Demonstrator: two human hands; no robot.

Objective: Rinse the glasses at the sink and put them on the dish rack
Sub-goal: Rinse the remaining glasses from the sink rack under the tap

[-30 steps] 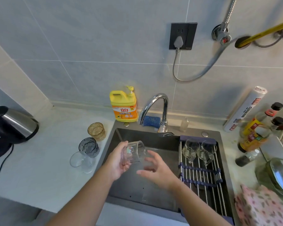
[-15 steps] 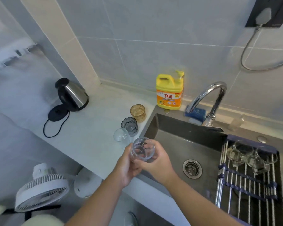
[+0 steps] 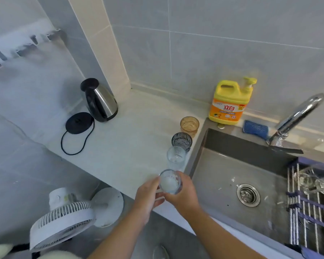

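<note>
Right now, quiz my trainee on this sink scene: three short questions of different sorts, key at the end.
1. True or false: the kettle stands off its base.
2. Not counting the held glass, how many glasses stand on the counter left of the sink? A two, B three, C five.
3. Fill the gap: the glass nearest the soap bottle is ____ in colour; the soap bottle is yellow.
Key: 1 true; 2 B; 3 amber.

Domestic kitchen: tiled walls, steel sink [image 3: 223, 171] with faucet [image 3: 297, 116], dish rack [image 3: 310, 206], detergent bottle [image 3: 230, 103], electric kettle [image 3: 100, 100] on the desk [image 3: 123, 143].
</note>
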